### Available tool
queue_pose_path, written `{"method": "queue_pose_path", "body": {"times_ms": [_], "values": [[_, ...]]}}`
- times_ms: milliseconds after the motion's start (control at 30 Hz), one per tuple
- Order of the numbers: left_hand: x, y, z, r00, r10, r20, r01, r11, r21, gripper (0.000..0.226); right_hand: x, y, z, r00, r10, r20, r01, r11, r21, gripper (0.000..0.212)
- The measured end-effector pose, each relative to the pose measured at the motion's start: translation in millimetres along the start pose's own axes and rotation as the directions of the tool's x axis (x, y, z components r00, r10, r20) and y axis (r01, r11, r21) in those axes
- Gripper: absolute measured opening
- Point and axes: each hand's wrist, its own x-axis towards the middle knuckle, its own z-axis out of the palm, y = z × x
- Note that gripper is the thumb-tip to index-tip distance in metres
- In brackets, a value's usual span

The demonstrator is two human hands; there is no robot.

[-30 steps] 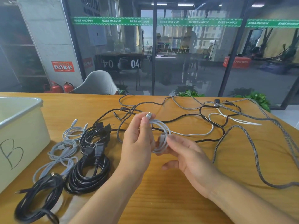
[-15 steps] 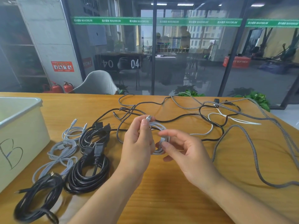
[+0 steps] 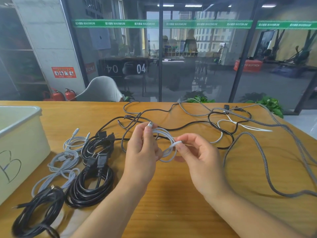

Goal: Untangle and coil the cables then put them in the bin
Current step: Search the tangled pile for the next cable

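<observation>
Head view: the left hand (image 3: 142, 152) grips a small coil (image 3: 167, 145) of white cable above the table (image 3: 180, 194), its plug pinched at the top; the right hand (image 3: 197, 155) pinches the strand feeding in. The cable looks light, limp and springy; best held across the loops. The bin (image 3: 20, 145) stands left, past coiled cables; open tabletop lies near.

Wood table (image 3: 171, 194): bin (image 3: 22, 143) and coiled cables (image 3: 89, 182) left of hands; loose tangled cables (image 3: 223, 124) behind and right.
</observation>
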Motion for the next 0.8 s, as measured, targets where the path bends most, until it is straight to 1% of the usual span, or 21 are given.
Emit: {"method": "queue_pose_path", "body": {"times_ms": [100,133,200,267,400,467,533,600,700,800], "values": [[-1,3,0,1.000,-0.002,0.016,0.004,0.998,-0.070,0.030,2,-5,3,0.986,0.162,-0.029,-0.152,0.963,0.224,0.009],[-1,3,0,0.999,-0.019,0.029,0.022,0.996,-0.091,0.030,3,-6,2,0.982,0.187,-0.024,-0.174,0.947,0.270,0.008],[-1,3,-2,0.994,-0.085,0.065,0.092,0.989,-0.118,0.033,5,-7,-2,0.986,0.169,-0.006,-0.160,0.948,0.276,0.008],[0,3,-5,0.985,-0.129,0.116,0.143,0.982,-0.124,0.039,6,-6,-5,0.991,0.133,0.022,-0.135,0.961,0.243,0.008],[1,1,-8,0.977,-0.120,0.177,0.133,0.989,-0.065,0.042,3,-4,-2,0.977,0.160,0.143,-0.191,0.951,0.243,0.012],[-2,-1,-7,0.970,-0.113,0.215,0.124,0.992,-0.039,0.042,0,-3,0,0.971,0.170,0.167,-0.204,0.955,0.214,0.013],[-4,0,-4,0.962,-0.127,0.241,0.140,0.989,-0.037,0.041,0,0,1,0.983,0.126,0.130,-0.146,0.977,0.154,0.013],[-7,1,-1,0.952,-0.141,0.270,0.160,0.986,-0.049,0.041,2,3,0,0.996,0.041,0.081,-0.047,0.996,0.074,0.013],[-9,1,0,0.941,-0.120,0.318,0.147,0.987,-0.061,0.041,8,4,-6,0.997,-0.053,0.048,0.054,0.999,-0.011,0.017],[-7,-1,-3,0.951,-0.128,0.282,0.138,0.990,-0.017,0.043,14,0,-14,0.994,-0.101,0.048,0.105,0.992,-0.076,0.023]]}}
